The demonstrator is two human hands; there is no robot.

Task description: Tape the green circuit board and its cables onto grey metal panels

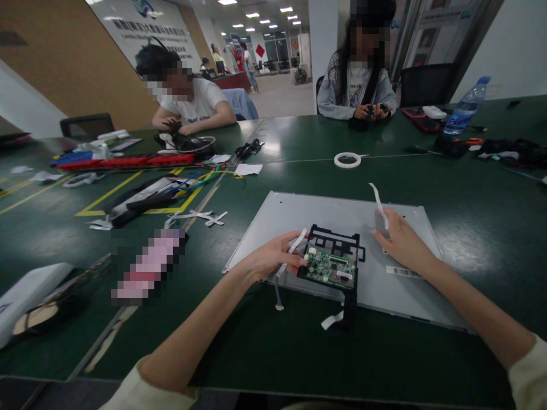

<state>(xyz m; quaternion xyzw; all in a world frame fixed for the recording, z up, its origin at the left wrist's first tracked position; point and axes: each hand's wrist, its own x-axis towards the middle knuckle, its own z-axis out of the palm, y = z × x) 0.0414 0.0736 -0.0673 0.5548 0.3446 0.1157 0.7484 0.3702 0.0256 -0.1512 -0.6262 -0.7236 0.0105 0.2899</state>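
A grey metal panel lies flat on the green table in front of me. On its near edge sits a green circuit board in a black plastic frame. My left hand pinches a white strip of tape right beside the board's left edge. My right hand rests over the panel to the right of the board and holds another white tape strip that curls upward. A short white strip lies at the panel's front edge.
A tape roll lies beyond the panel. Cables, tools and a red bar clutter the left side. A water bottle and black gear stand at the far right. Two other people sit across the table, handling their own items.
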